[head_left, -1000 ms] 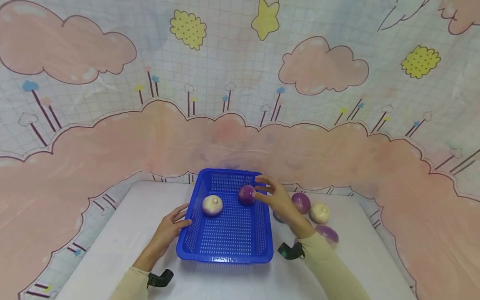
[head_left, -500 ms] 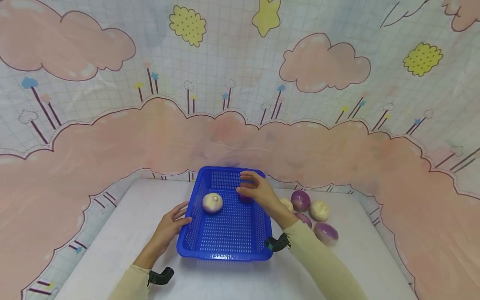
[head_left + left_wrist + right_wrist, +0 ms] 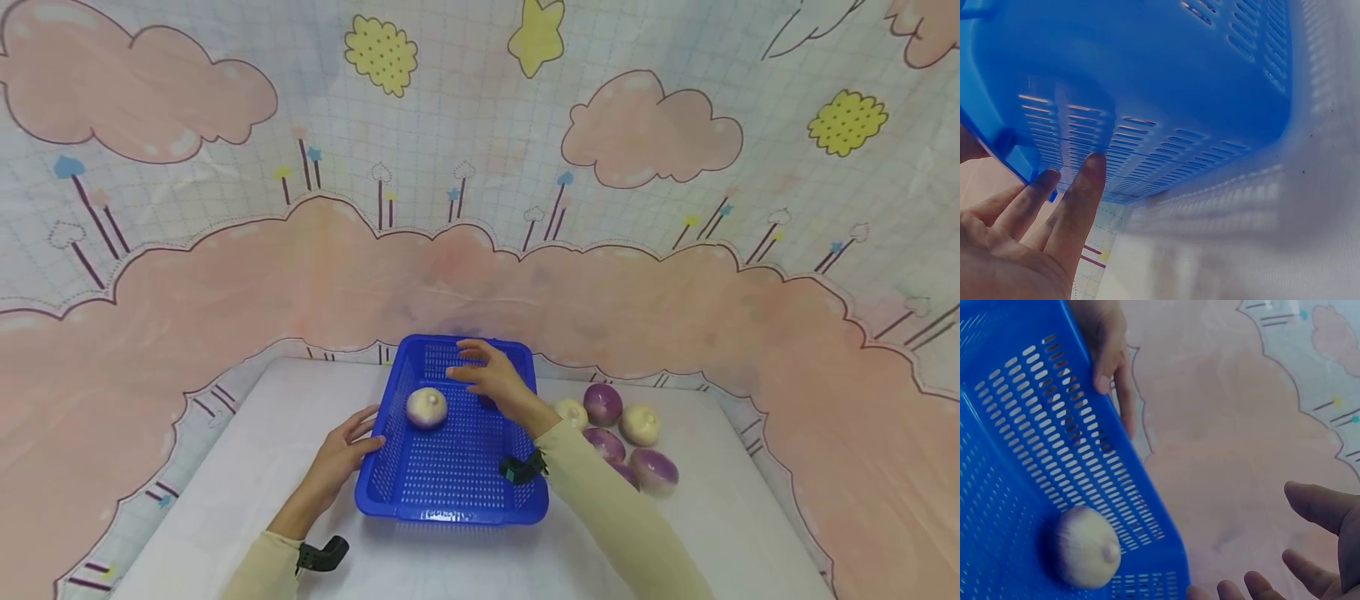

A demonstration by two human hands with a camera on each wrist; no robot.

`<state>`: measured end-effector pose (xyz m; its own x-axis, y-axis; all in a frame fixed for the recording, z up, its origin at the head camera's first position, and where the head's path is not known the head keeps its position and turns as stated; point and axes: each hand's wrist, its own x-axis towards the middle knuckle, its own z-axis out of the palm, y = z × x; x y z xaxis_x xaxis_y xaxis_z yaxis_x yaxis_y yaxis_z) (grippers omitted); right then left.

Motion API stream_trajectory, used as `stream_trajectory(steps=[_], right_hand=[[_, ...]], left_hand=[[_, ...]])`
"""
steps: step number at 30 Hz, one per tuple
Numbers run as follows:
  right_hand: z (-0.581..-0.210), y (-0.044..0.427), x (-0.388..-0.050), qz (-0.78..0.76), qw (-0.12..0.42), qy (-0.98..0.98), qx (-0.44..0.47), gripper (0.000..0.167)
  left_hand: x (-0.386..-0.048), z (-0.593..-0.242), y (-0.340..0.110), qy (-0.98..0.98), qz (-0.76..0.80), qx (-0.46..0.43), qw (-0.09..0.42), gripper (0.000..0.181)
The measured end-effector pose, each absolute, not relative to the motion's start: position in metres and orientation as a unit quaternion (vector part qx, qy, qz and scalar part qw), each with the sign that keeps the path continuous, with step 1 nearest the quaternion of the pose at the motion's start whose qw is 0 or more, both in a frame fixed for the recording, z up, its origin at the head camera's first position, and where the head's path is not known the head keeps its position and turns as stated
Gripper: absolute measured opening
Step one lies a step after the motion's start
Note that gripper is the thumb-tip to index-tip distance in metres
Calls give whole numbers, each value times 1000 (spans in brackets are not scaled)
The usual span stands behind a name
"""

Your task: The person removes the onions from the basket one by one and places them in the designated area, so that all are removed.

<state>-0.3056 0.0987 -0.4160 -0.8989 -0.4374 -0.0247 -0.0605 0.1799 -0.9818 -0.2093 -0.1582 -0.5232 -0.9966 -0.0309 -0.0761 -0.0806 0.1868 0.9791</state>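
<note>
A blue plastic basket (image 3: 450, 492) with slotted walls stands on the white table. My left hand (image 3: 333, 462) holds its left rim, thumb on the edge and fingers against the outer wall; the left wrist view shows those fingers (image 3: 1088, 187) touching the slots. Inside the basket lies a white turnip (image 3: 426, 408) with a purple tinge, its root nub facing up. Over the far right part of the basket hovers my right hand (image 3: 491, 379), fingers spread and holding nothing. Beneath it a purple turnip (image 3: 487, 402) is mostly hidden by the hand.
To the right of the basket, several turnips sit in a group, among them a purple one (image 3: 603, 404), a white one (image 3: 641, 425) and another purple one (image 3: 654, 469). A patterned cloth (image 3: 450, 283) with clouds hangs behind the table (image 3: 255, 467).
My right hand has moved left from the purple turnip at the basket's right side toward the middle, now covering most of that turnip. The left hand and basket stay put.
</note>
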Motion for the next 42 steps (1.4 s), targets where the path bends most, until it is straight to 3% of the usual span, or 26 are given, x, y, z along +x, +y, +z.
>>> stream_trajectory(steps=[21, 42], right_hand=[[-461, 59, -335, -600, 191, 772, -86, 63], [-490, 46, -342, -578, 231, 779, -74, 65]], left_hand=[[-210, -522, -158, 773, 633, -33, 16, 63], [-208, -523, -159, 771, 636, -34, 19, 63]])
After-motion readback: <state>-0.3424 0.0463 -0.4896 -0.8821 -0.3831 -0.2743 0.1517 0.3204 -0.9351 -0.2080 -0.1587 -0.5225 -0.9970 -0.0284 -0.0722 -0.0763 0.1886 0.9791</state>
